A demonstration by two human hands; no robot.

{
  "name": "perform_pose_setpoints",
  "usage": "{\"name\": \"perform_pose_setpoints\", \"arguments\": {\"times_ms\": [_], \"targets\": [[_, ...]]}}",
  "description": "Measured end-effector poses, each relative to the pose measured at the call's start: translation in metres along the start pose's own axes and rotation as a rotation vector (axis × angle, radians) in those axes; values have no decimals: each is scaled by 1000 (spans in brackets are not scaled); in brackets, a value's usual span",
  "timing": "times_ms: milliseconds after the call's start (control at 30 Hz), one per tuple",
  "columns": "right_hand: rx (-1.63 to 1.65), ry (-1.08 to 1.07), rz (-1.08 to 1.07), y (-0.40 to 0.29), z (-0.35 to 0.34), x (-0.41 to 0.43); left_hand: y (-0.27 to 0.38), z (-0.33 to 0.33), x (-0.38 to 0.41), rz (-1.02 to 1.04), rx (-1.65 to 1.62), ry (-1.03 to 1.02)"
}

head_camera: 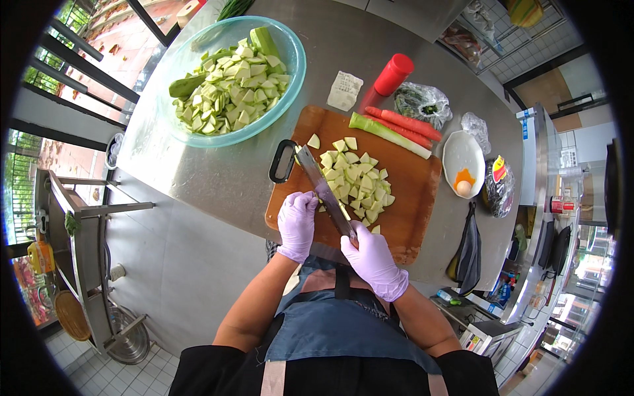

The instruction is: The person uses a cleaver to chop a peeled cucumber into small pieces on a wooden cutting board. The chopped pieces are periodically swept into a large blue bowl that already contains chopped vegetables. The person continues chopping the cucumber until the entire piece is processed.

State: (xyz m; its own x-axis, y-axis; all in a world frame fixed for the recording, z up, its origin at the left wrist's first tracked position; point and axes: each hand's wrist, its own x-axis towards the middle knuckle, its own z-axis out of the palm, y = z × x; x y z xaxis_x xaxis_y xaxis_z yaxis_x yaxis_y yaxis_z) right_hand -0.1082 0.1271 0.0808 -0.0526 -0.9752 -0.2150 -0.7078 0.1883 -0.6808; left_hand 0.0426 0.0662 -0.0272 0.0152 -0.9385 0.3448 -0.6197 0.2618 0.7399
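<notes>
My right hand (pixel 375 260), in a pale purple glove, is closed around the handle of a kitchen knife (pixel 324 190), whose broad blade points up and left over a brown cutting board (pixel 416 218). My left hand (pixel 297 225), gloved too, is curled beside the blade at the board's left part; whether anything is between its fingers is hidden. Thin green-edged strips show along the blade. Right of it lies a heap of pale green squash pieces (pixel 364 183). A peeled green stalk (pixel 386 133) and several carrots (pixel 406 123) lie across the board's upper right edge.
On the steel table (pixel 213 193), a large translucent bowl (pixel 297 89) of cut squash stands at upper left. Beyond the board are a paper slip (pixel 345 90), a red-capped bottle (pixel 394 74) and bagged greens (pixel 423 104). At right are a white dish (pixel 453 148) with an egg and a dark cloth (pixel 466 255).
</notes>
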Motion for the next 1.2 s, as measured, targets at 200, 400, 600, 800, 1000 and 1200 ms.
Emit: {"name": "perform_pose_setpoints", "arguments": {"times_ms": [200,400,600,800,1000,1200], "targets": [[-6,-2,26,0,-2,-1,2,-3,3,-9,-3,-22],[6,-9,52,5,2,2,5,-3,7,26,8,-6],[31,-21,75,3,2,4,4,-4,8,46,28,-41],[179,-127,217,13,6,11,1,-3,6,33,39,-39],[158,-22,78,19,25,22,1,-4,7,48,34,-37],[113,29,45,2,11,21,-2,-3,4,42,40,-21]]}}
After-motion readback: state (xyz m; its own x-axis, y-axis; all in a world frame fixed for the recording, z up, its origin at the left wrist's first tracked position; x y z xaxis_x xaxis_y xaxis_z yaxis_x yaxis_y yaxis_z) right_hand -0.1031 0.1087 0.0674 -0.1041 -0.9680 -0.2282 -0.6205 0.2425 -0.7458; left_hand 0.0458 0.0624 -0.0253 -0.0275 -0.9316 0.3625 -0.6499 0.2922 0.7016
